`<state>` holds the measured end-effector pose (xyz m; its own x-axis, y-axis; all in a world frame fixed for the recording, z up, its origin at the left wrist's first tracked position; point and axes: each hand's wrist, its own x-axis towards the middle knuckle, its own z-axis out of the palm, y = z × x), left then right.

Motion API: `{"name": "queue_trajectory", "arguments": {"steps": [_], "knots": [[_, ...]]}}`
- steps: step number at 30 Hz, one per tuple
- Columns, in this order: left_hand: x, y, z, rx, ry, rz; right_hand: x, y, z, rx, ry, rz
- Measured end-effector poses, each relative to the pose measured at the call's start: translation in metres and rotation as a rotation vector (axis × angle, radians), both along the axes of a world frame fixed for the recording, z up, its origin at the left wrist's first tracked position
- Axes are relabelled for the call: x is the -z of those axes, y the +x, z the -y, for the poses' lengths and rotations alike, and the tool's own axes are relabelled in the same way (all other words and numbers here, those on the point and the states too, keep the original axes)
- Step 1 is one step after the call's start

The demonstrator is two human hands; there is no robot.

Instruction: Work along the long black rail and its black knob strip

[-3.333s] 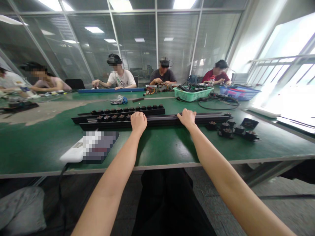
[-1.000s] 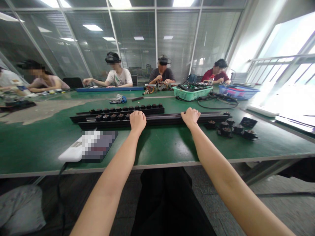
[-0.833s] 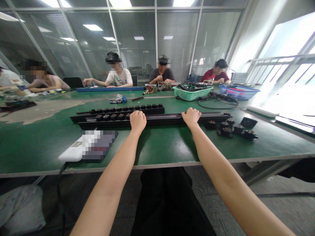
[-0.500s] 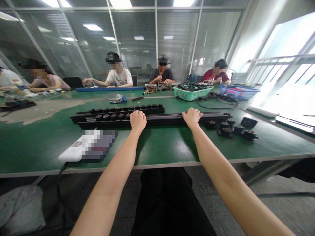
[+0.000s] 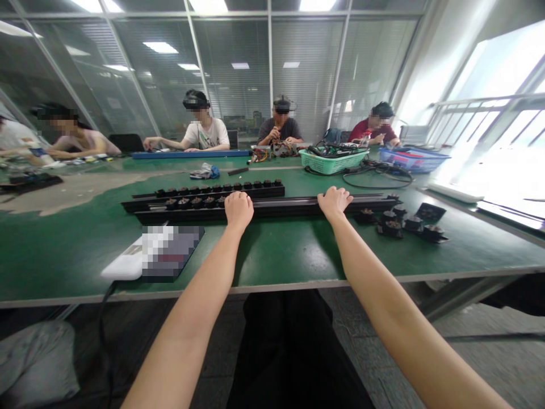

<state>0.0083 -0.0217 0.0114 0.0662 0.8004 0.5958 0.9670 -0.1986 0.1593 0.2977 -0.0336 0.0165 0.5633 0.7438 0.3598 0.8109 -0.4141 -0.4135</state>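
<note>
A long black rail (image 5: pixel 281 208) lies flat crosswise — black round-topped fittings (image 5: pixel 196 202) stud its left half.

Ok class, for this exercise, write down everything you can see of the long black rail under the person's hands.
The long black rail looks like a slotted metal extrusion with a lengthwise groove. It lies flat across the green bench top, with a second rail carrying black round fittings close behind its left part. The left hand rests on it, and the right hand rests further along.
</note>
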Motion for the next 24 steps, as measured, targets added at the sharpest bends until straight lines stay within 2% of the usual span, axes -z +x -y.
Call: {"name": "queue_trajectory", "arguments": {"steps": [24], "knots": [[-0.0012,0.0004,0.0004,-0.001,-0.006,0.008,0.0008,0.0061,0.0000,0.049,0.017,-0.023]]}}
